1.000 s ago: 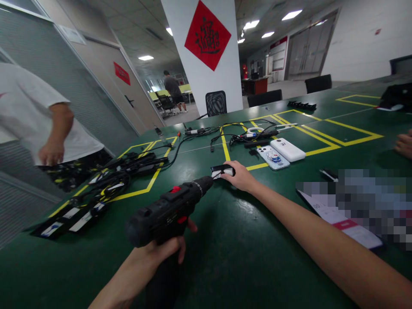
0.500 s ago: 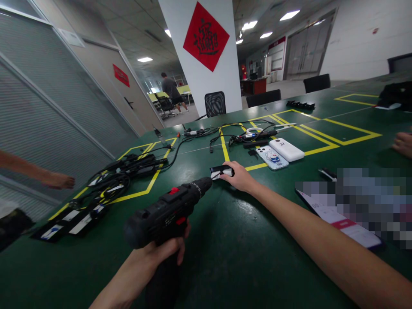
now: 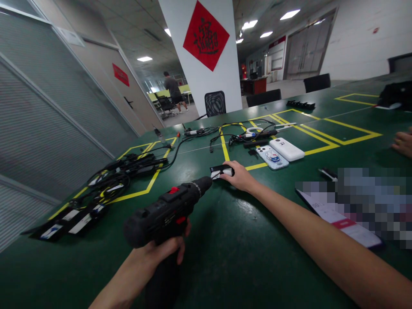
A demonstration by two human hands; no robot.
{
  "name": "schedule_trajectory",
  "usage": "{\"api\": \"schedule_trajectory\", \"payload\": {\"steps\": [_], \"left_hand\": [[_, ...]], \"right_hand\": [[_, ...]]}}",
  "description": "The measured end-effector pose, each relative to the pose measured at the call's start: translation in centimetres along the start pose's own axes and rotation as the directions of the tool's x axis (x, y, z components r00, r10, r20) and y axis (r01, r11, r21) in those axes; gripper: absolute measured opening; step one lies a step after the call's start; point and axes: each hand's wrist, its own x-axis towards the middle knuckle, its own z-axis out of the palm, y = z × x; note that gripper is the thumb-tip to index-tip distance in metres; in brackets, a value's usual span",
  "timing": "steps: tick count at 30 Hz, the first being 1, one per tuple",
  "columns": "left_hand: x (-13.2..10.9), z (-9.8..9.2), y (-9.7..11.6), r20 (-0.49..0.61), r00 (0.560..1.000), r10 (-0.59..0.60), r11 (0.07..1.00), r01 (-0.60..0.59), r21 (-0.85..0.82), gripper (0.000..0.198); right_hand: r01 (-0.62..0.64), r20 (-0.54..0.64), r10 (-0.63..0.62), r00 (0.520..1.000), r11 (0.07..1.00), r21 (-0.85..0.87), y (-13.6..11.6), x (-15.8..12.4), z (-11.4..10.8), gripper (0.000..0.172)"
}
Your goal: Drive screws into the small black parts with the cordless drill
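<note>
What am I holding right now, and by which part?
The left hand grips the black drill by its handle. The right hand touches the small black-and-white part at one end; whether it grips cannot be told.

The cordless drill [image 3: 165, 212] has a matt black plastic body with a ribbed chuck. The green table top [image 3: 238, 249] is smooth with a dull sheen, and the white phone [image 3: 287, 149] looks like glossy plastic.

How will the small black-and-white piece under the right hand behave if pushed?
Thin and light-looking, the small flat black-and-white piece would probably slide, not roll, on the glossy green tabletop. The right hand on it likely steadies it near the black cordless drill in the left hand.
</note>
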Motion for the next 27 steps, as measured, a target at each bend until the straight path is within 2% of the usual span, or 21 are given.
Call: {"api": "schedule_trajectory", "payload": {"steps": [7, 15, 21, 27], "left_hand": [[0.1, -0.7, -0.6, 0.065, 0.998, -0.012, 0.999, 0.009, 0.042, 0.030], [0.1, -0.4, -0.4, 0.069, 0.998, 0.007, 1.000, -0.009, 0.030, 0.027], [-0.1, -0.1, 0.2, 0.004, 1.000, -0.009, 0.999, 0.009, 0.050, 0.030], [0.2, -0.4, -0.6, 0.055, 0.998, 0.007, 0.998, -0.010, 0.055, 0.038]], "right_hand": [[0.012, 0.000, -0.012, 1.000, 1.000, -0.011, 0.0, 0.0, 0.0, 0.042], [0.011, 0.000, -0.011, 1.000, 1.000, -0.010, 0.1, 0.0, 0.0, 0.041], [0.022, -0.006, -0.022, 1.000, 1.000, -0.015, 0.2, 0.0, 0.2, 0.041], [0.026, -0.012, -0.026, 1.000, 1.000, -0.018, 0.4, 0.1, 0.3, 0.042]]}}
